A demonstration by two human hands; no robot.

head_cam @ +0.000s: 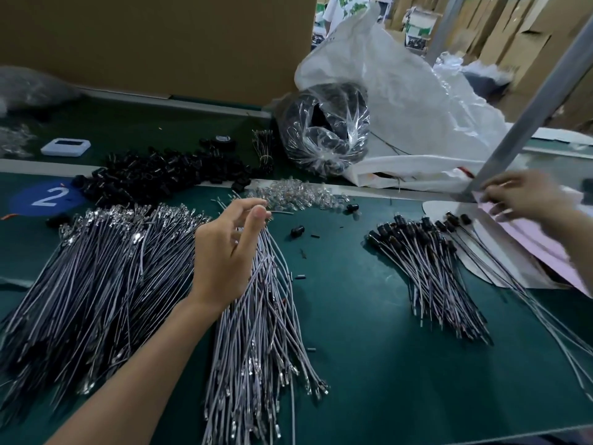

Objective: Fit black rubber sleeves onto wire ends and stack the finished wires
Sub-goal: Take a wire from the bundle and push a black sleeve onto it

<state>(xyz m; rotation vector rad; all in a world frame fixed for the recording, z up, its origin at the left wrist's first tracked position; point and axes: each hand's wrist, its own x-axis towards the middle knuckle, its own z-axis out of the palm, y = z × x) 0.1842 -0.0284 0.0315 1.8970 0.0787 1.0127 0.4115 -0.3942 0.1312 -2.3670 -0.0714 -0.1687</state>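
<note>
**Left hand over the bare wires, right hand at the pink sheet**

The left hand (229, 248) hovered above a fanned bundle of grey wires with metal terminals (266, 322) in the middle of the dark green surface (369, 348). Its thumb and fingertips were drawn together near the top ends of that bundle; whether they actually pinched a wire could not be told. A larger heap of grey terminal-tipped wires (96, 277) lay just to its left.

The right hand (519, 197) was blurred, reaching to the far right edge, fingers spread and loosely curled on a pale pink sheet (539, 248) beside a slanting grey metal post (532, 110). Whether it gripped anything could not be told.

Between the hands lay the stack of finished wires with black rubber sleeves on their far ends (430, 261), partly resting against a white paper sheet (500, 261).

Farther back sat a pile of loose black rubber sleeves (167, 175), a scatter of small clear plastic parts (298, 194), a clear plastic bag of black parts (324, 136) and a big white sack (410, 101). A blue round sticker marked 2 (45, 197) lay at the left, near a small white device (65, 146).
</note>
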